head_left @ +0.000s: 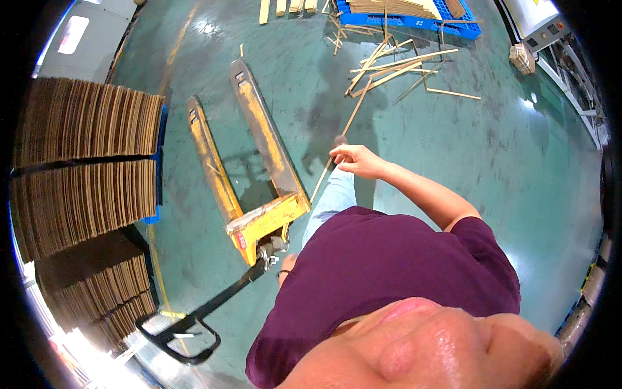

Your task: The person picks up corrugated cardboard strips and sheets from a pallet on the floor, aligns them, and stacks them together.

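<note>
My right hand (356,161) is held out in front of my body, its fingers curled at a long, thin brown strip (322,178). That strip slants from beside the pallet truck up toward a heap of similar strips (395,68). Only a small part of my left hand (287,264) shows past my purple shirt, with a dark band at the wrist; its fingers are hidden. Close by it is the base of the black handle (223,301) of a yellow pallet truck (269,220). The truck's two worn forks (262,129) point away from me and carry nothing.
Stacks of brown cardboard sheets (84,201) stand along the left on blue pallets. At the far side, a blue pallet (414,21) bears more flat cardboard. A grey-white machine (541,26) is at the far right, with a small brown bundle (521,59) beside it. The floor (466,149) is green.
</note>
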Tool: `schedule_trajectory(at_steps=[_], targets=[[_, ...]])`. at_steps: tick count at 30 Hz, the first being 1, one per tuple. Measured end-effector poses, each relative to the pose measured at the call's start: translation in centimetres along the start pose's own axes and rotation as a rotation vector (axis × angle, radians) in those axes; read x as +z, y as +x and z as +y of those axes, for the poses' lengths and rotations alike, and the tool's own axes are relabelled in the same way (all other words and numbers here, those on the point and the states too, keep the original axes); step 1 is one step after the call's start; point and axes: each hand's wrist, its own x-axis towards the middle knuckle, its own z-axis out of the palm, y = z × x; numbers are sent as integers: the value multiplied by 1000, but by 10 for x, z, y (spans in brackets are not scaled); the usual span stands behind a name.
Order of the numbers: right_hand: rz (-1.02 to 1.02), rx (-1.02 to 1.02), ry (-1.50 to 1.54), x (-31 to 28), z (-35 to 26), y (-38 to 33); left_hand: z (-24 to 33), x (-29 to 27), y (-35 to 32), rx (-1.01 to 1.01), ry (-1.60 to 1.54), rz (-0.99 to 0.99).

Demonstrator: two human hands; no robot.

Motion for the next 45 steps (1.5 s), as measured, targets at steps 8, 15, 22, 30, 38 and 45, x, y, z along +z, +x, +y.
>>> schedule_trajectory(at_steps=[8, 15, 22, 30, 38, 45], targets=[[396, 275, 197, -176, 97, 141, 322, -31, 235, 202, 768, -114], [571, 574, 265, -314, 159, 204, 798, 45, 250, 929, 481, -80], [611, 661, 291, -462, 261, 343, 1032, 149, 342, 1108, 693, -213], [787, 839, 431, -630, 321, 528, 1143, 178, 473, 537, 575, -468], [915, 824, 174, -767, 375, 667, 1290, 254, 617, 538, 468, -533], [1090, 885, -51, -847, 464, 756, 1393, 341, 740, 634, 283, -446]])
